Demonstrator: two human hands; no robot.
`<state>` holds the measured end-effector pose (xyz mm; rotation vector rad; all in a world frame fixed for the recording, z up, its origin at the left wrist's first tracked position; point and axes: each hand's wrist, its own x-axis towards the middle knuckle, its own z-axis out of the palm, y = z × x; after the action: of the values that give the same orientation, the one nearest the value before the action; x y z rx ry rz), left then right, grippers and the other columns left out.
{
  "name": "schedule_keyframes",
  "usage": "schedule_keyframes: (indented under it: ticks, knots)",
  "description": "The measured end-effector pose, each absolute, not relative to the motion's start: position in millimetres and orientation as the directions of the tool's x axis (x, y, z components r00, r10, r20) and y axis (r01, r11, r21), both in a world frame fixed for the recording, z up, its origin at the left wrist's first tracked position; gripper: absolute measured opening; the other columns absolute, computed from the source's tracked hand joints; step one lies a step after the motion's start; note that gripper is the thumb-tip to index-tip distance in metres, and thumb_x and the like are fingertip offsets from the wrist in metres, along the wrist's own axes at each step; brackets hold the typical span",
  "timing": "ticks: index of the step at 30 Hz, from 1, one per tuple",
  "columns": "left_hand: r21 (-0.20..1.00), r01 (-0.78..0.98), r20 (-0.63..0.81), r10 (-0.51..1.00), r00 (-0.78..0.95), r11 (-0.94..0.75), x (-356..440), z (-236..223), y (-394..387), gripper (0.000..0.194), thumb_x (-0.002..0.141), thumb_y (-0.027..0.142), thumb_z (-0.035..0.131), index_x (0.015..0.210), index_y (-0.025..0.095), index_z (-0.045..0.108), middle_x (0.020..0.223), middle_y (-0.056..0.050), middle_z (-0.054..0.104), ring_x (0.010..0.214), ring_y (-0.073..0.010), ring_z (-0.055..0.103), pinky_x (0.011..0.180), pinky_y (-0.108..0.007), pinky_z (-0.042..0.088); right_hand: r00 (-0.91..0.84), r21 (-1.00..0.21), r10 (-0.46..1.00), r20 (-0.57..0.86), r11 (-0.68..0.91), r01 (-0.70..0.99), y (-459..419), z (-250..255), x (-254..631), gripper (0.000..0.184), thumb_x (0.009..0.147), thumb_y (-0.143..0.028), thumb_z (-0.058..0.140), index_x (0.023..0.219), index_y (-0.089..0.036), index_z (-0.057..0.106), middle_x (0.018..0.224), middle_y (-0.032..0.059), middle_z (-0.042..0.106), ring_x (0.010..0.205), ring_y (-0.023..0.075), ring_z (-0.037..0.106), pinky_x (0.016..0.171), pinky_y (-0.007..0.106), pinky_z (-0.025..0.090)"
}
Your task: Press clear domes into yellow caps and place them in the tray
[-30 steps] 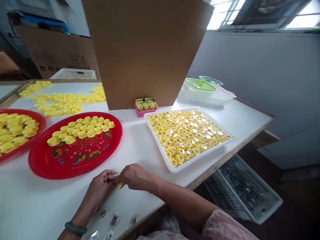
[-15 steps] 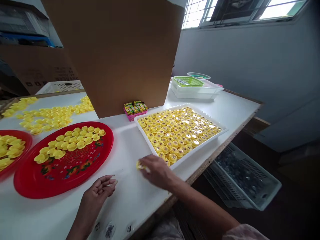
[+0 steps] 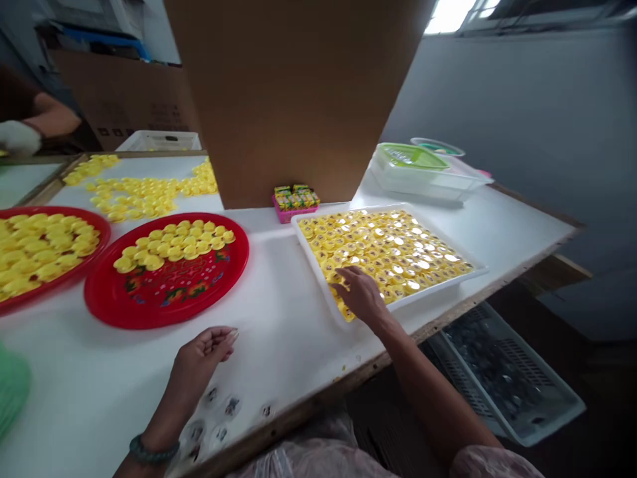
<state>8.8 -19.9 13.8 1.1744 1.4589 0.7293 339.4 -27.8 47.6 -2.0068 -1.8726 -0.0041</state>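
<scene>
Several clear discs [image 3: 231, 406] lie on the table [image 3: 279, 358], nearest. Beyond, the left hand's [image 3: 196, 358] fingers are curled; whether gripping anything, I cannot tell. The right hand [image 3: 362, 295] has moved over the white tray [image 3: 440, 288], fingers parted, apparently having released its piece among the yellow pieces [image 3: 383, 245].

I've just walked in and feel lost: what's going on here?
A person works bare-handed at a white table. Their right hand is at the near left corner of a white tray full of yellow pieces; whether it grips one is unclear. The left hand is over the table, fingers curled. Plain yellow pieces lie on a red tray, and small round discs by the table's edge.
</scene>
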Motion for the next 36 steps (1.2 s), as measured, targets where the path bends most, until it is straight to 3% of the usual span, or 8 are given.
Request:
schedule_keyframes:
  ticks: [3,5,8,10,16,23,28,36]
  knots:
    - [0.902,0.345,-0.285,0.958,0.028,0.258,-8.8,14.5,-20.3,0.038,0.068,0.048,0.065,0.09,0.017,0.063,0.077,-0.003,0.065,0.068,-0.0154,0.059,0.063,-0.026,0.049,0.095,-0.245,0.89,0.445,0.019,0.969,-42.3,50.6,320.4,0.03,0.084,-0.026,0.056,0.111,-0.016,0.061,0.109,0.0133,0.059,0.096,0.0259,0.057,0.081,0.037,0.046]
    - [0.871,0.44,-0.247,0.969,0.009,0.218,-23.6,13.7,-21.7,0.035,0.07,0.047,0.062,0.089,0.017,0.064,0.075,-0.002,0.065,0.067,-0.0153,0.058,0.062,-0.025,0.047,0.012,-0.308,0.877,0.481,0.156,0.938,-52.6,49.2,297.1,0.029,0.085,-0.026,0.054,0.112,-0.017,0.06,0.108,0.0124,0.059,0.099,0.0252,0.055,0.084,0.038,0.046]
    - [0.764,0.617,-0.235,0.972,-0.004,0.187,-43.5,11.7,-28.5,0.03,0.073,0.046,0.059,0.086,0.019,0.065,0.073,-0.002,0.065,0.066,-0.0157,0.058,0.06,-0.025,0.045,-0.288,-0.497,0.893,0.347,0.435,0.751,-67.7,41.1,248.0,0.023,0.087,-0.021,0.053,0.107,-0.018,0.061,0.101,0.0093,0.061,0.092,0.0192,0.058,0.081,0.03,0.048]
    - [0.693,0.706,-0.22,0.975,0.012,0.148,-51.7,10.7,-35.3,0.027,0.074,0.043,0.058,0.087,0.021,0.066,0.076,-0.001,0.066,0.066,-0.0154,0.059,0.06,-0.025,0.045,-0.49,-0.579,0.836,0.245,0.532,0.618,-74.8,33.7,213.1,0.018,0.086,-0.018,0.053,0.102,-0.017,0.063,0.096,0.008,0.062,0.089,0.0172,0.058,0.079,0.027,0.048]
    - [0.635,0.77,-0.17,0.961,0.22,-0.064,-56.1,4.6,-53.2,0.02,0.076,0.033,0.056,0.09,0.022,0.066,0.094,-0.002,0.064,0.07,-0.0138,0.058,0.066,-0.025,0.045,-0.792,-0.503,0.607,0.058,0.703,0.502,-75.8,19.5,156.1,0.006,0.082,-0.016,0.059,0.086,-0.015,0.062,0.096,0.0079,0.061,0.095,0.019,0.054,0.083,0.029,0.043]
    - [0.596,0.794,-0.135,0.96,0.247,-0.121,-54.3,5.8,-62.6,0.018,0.079,0.029,0.053,0.088,0.02,0.065,0.091,-0.003,0.064,0.077,-0.0165,0.058,0.071,-0.028,0.046,-0.75,-0.44,0.66,-0.03,0.665,0.603,-77.5,12.2,159.9,0.011,0.08,-0.013,0.057,0.091,-0.016,0.058,0.091,0.0066,0.06,0.089,0.0187,0.053,0.079,0.029,0.042]
    - [0.612,0.764,-0.068,0.95,0.306,-0.202,-42.4,14.2,-64.1,0.016,0.081,0.023,0.049,0.086,0.02,0.064,0.09,-0.003,0.064,0.082,-0.0172,0.058,0.075,-0.028,0.045,-0.698,-0.471,0.716,-0.024,0.608,0.639,-78.7,10.8,155.9,0.022,0.079,-0.015,0.058,0.101,-0.016,0.056,0.097,0.0074,0.058,0.092,0.0192,0.052,0.079,0.03,0.043]
    - [0.642,0.718,-0.079,0.909,0.41,-0.268,-40.9,6.9,-72.1,0.018,0.079,0.016,0.05,0.083,0.019,0.067,0.085,-0.006,0.066,0.085,-0.0201,0.057,0.077,-0.031,0.043,-0.647,-0.573,0.762,0.009,0.534,0.621,-78.5,-2.1,157.3,0.024,0.074,-0.012,0.059,0.097,-0.017,0.057,0.093,0.0061,0.057,0.086,0.0185,0.053,0.076,0.028,0.044]
